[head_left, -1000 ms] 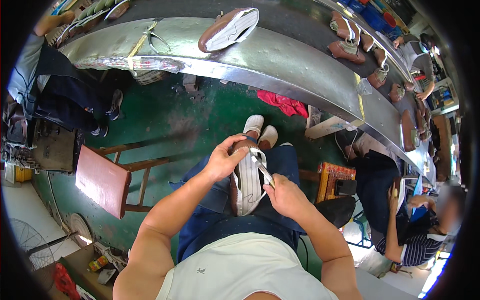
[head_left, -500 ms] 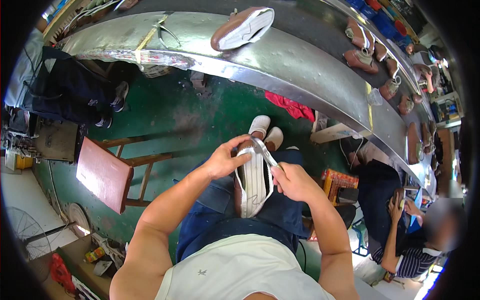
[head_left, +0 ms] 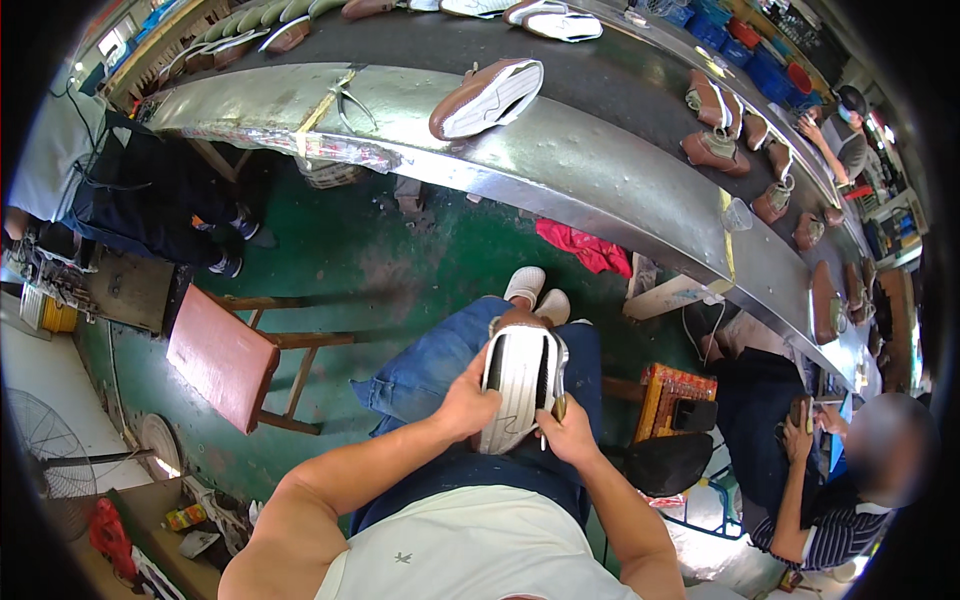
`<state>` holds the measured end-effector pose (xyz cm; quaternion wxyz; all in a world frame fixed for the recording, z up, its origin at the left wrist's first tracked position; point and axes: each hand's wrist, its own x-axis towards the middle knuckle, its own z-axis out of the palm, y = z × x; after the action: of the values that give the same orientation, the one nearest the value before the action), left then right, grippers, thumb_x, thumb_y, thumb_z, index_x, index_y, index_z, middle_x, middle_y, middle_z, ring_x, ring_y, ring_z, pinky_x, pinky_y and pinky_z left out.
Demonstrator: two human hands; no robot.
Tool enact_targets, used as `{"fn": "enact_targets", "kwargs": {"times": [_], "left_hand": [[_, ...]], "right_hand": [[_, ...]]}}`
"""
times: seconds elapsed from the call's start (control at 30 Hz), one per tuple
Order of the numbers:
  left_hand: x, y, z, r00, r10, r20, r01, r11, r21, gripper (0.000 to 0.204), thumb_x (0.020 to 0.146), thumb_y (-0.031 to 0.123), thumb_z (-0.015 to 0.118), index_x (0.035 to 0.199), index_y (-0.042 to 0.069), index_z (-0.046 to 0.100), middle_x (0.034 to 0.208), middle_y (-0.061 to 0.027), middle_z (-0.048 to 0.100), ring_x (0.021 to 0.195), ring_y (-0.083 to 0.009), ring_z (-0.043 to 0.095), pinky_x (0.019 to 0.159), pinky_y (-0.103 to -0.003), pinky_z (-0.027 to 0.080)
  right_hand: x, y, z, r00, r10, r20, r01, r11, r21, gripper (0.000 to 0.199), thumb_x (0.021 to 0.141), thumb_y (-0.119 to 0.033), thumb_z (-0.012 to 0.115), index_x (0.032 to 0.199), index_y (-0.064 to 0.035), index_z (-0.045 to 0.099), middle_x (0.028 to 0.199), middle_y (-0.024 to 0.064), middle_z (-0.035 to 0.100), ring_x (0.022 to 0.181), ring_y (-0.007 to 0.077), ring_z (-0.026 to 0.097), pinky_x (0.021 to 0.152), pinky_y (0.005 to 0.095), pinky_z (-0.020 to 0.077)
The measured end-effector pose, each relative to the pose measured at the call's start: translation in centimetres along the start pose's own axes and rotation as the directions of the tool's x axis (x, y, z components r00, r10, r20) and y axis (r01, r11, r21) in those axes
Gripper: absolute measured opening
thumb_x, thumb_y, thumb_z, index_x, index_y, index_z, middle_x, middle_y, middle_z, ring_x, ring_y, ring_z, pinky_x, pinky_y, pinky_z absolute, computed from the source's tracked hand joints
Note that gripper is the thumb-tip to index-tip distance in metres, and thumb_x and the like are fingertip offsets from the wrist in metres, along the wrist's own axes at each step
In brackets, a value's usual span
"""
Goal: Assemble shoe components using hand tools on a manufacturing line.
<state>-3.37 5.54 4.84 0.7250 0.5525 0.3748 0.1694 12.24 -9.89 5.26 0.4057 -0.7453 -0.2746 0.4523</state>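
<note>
A brown shoe with a white sole rests on my lap, sole up. My left hand grips its left side, thumb lying on the sole. In my right hand is a pair of metal pincers, whose curved silver head lies along the shoe's right edge. The handles look spread apart near my fingers. A dark gap shows between the sole and the upper on that right side. My fingers under the shoe are hidden.
Ahead curves a metal-edged workbench bearing another brown shoe, a second tool and several more shoes. A pink-topped stool stands left. One person sits at right; another stands far left. A fan is lower left.
The pincers have come from the shoe's far end to its right edge, and my right hand is nearer to me. My left hand has slid from the far end down the left side.
</note>
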Motion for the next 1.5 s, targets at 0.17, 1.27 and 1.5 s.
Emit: {"fn": "enact_targets", "kwargs": {"times": [0.17,1.27,1.5], "left_hand": [[0.9,4.8,1.3,0.906,-0.281,0.316,0.219,0.951,0.218,0.095,0.076,-0.005,0.055,0.164,0.019,0.027,0.145,-0.0144,0.056,0.132,-0.0257,0.055,0.112,-0.031,0.039],[1.2,-4.6,6.6,1.0,-0.018,-0.014,0.023,0.833,0.553,0.057,0.11,0.041,0.031,0.144,0.0,0.053,0.134,-0.0278,0.061,0.127,-0.046,0.056,0.108,-0.047,0.045],[1.5,-5.4,5.8,0.95,0.207,0.235,-0.311,0.704,0.639,0.053,0.108,0.031,0.041,0.155,0.007,0.04,0.157,-0.0241,0.039,0.143,-0.0403,0.041,0.113,-0.044,0.042]], "right_hand": [[-3.1,0.9,-1.6,0.997,0.027,-0.068,-0.022,0.997,0.075,0.025,0.084,-0.001,0.066,0.108,0.0035,0.056,0.084,0.0083,0.067,0.068,0.0164,0.067,0.063,0.0322,0.0553],[-6.5,-1.7,-7.8,0.942,-0.224,0.25,0.335,0.602,-0.725,0.031,0.091,-0.014,0.068,0.112,0.0041,0.054,0.103,0.0256,0.065,0.096,0.0436,0.066,0.087,0.0505,0.0532],[-4.6,-1.1,-7.8,0.969,-0.233,0.083,0.2,0.542,-0.816,0.029,0.092,-0.017,0.068,0.11,0.0013,0.053,0.1,0.0208,0.065,0.092,0.0402,0.067,0.082,0.0478,0.0554]]}}
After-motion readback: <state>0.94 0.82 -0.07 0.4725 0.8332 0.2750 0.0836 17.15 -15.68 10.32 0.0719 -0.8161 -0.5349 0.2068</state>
